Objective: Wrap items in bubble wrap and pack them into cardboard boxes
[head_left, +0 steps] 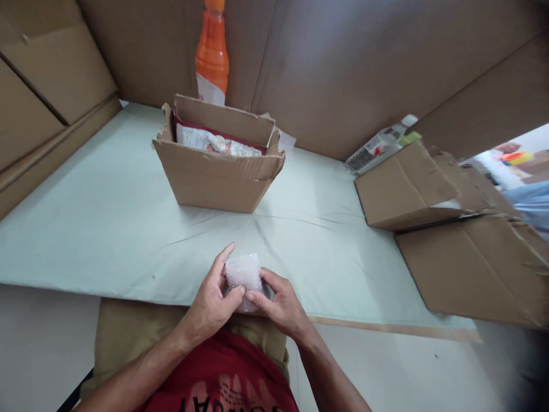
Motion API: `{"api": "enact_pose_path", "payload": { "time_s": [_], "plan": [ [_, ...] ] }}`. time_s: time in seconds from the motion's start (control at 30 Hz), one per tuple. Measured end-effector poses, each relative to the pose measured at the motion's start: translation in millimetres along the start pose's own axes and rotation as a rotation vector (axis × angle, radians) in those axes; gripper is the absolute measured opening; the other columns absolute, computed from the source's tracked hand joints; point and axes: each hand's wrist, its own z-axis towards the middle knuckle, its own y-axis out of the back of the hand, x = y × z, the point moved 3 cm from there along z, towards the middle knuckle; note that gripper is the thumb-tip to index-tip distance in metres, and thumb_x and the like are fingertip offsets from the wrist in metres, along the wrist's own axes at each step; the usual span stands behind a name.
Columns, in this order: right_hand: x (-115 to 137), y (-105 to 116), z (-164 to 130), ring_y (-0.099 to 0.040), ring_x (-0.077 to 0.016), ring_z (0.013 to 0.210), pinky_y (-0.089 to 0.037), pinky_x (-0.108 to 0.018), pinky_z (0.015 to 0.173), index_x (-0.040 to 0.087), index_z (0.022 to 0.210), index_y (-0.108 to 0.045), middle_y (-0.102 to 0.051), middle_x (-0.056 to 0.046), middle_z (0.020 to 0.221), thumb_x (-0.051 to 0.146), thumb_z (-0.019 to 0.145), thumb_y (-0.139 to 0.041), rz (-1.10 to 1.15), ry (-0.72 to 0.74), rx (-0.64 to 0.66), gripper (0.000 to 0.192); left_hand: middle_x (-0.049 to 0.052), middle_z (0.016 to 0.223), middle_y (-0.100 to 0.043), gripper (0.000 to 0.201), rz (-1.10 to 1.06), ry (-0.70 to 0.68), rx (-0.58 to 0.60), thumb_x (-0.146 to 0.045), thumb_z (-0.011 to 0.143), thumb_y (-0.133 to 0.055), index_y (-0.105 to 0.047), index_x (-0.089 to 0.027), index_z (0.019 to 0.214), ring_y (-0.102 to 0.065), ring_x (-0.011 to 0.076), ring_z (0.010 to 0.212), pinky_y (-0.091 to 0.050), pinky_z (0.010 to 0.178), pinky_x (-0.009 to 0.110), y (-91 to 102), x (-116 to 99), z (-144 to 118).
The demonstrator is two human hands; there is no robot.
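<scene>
Between both hands, at the near edge of the table, is a small bundle of clear bubble wrap (243, 273). My left hand (217, 294) grips its left side, with the thumb pressed on the front and the index finger reaching up past the top. My right hand (278, 300) holds the right side, fingers bent round it and thumb close to the left one. Whatever may be inside the wrap cannot be made out. Beyond the hands stands an open cardboard box (214, 177) with printed packets (218, 143) inside.
An orange bottle (212, 57) stands behind the open box. To the right are more cardboard boxes (467, 269) and a leaning clear bottle (377, 149). Cardboard panels wall the back and left. A pale green cloth (107, 229) covers the table.
</scene>
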Motion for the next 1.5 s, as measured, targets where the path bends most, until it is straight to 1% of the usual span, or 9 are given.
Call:
{"api": "enact_pose_path", "payload": {
  "time_s": [0.17, 0.4, 0.53, 0.77, 1.13, 1.23, 1.33, 1.43, 1.5],
  "plan": [
    [0.3, 2.0, 7.7, -0.065, -0.0178, 0.075, -0.053, -0.027, 0.068, 0.021, 0.095, -0.07, -0.072, -0.003, 0.085, 0.035, 0.091, -0.067, -0.15, 0.118, -0.119, 0.015, 0.012, 0.125, -0.067, 0.071, 0.352, -0.201, -0.108, -0.025, 0.09, -0.061, -0.032, -0.021, 0.154, -0.069, 0.0217, 0.106, -0.058, 0.094, 0.039, 14.2, -1.1, 6.0],
    [36.5, 77.5, 31.8, -0.064, -0.019, 0.071, -0.054, -0.031, 0.065, 0.025, 0.093, -0.072, -0.071, -0.003, 0.081, 0.034, 0.091, -0.069, -0.342, 0.254, -0.356, 0.01, 0.016, 0.143, -0.054, 0.073, 0.923, -0.958, -0.463, -0.017, 0.088, -0.066, -0.035, -0.025, 0.154, -0.051, 0.0312, 0.135, -0.046, 0.111, 0.052, 72.5, -116.6, 49.3],
    [84.0, 125.6, 63.8, -0.066, -0.0212, 0.081, -0.054, -0.035, 0.073, 0.028, 0.106, -0.071, -0.073, -0.003, 0.093, 0.037, 0.09, -0.071, -0.447, 0.371, -0.577, 0.018, 0.016, 0.142, -0.057, 0.076, 1.11, -1.12, -0.559, -0.013, 0.087, -0.063, -0.032, -0.021, 0.156, -0.047, 0.0353, 0.14, -0.042, 0.113, 0.057, 96.7, -156.7, 82.9],
    [164.5, 128.8, 183.8, -0.065, -0.0209, 0.087, -0.052, -0.035, 0.077, 0.025, 0.095, -0.075, -0.074, -0.002, 0.094, 0.035, 0.089, -0.071, -0.803, 0.618, -0.413, 0.011, 0.01, 0.105, -0.071, 0.071, 1.104, -1.156, -0.465, 0.002, 0.084, -0.056, -0.04, -0.016, 0.151, -0.064, 0.0253, 0.106, -0.046, 0.107, 0.053, 104.8, -137.3, 88.7],
    [137.7, 33.4, 280.6, -0.063, -0.0181, 0.064, -0.036, -0.028, 0.058, 0.019, 0.077, -0.075, -0.073, -0.004, 0.072, 0.009, 0.082, -0.068, -1.119, 0.257, 0.431, 0.013, 0.009, 0.103, -0.069, 0.073, 1.066, -1.158, -0.427, 0.004, 0.082, -0.058, -0.041, -0.016, 0.15, -0.064, 0.0237, 0.101, -0.048, 0.106, 0.052, 107.8, -146.1, 100.3],
    [147.2, 58.2, 273.4, -0.066, -0.017, 0.07, -0.043, -0.026, 0.064, 0.021, 0.084, -0.077, -0.075, -0.001, 0.079, 0.013, 0.083, -0.068, -0.938, 0.332, 0.359, 0.012, 0.012, 0.115, -0.066, 0.074, 1.041, -1.15, -0.5, 0.001, 0.082, -0.063, -0.042, -0.018, 0.15, -0.062, 0.0258, 0.111, -0.049, 0.106, 0.05, 110.0, -149.1, 98.7],
    [150.5, 110.9, 240.8, -0.069, -0.0175, 0.081, -0.051, -0.028, 0.071, 0.024, 0.097, -0.077, -0.077, 0.0, 0.093, 0.023, 0.09, -0.062, -0.705, 0.426, -0.009, 0.016, 0.013, 0.133, -0.058, 0.08, 0.936, -1.059, -0.639, -0.007, 0.082, -0.07, -0.038, -0.025, 0.153, -0.056, 0.0279, 0.126, -0.049, 0.109, 0.049, 123.4, -143.3, 92.7],
    [115.8, 159.9, 187.8, -0.071, -0.0196, 0.087, -0.056, -0.034, 0.078, 0.024, 0.102, -0.074, -0.077, -0.004, 0.099, 0.034, 0.092, -0.064, -0.523, 0.366, -0.434, 0.017, 0.012, 0.143, -0.054, 0.081, 0.767, -0.835, -0.676, -0.018, 0.084, -0.072, -0.035, -0.031, 0.155, -0.055, 0.0288, 0.131, -0.047, 0.112, 0.052, 146.4, -121.2, 87.0],
    [73.4, 167.3, 157.6, -0.072, -0.0207, 0.089, -0.057, -0.036, 0.079, 0.024, 0.105, -0.073, -0.077, -0.006, 0.1, 0.038, 0.091, -0.066, -0.411, 0.268, -0.486, 0.021, 0.011, 0.147, -0.053, 0.072, 0.676, -0.626, -0.637, -0.026, 0.087, -0.071, -0.04, -0.031, 0.152, -0.059, 0.0283, 0.128, -0.049, 0.111, 0.053, 161.1, -99.6, 85.8]
  ]
}}
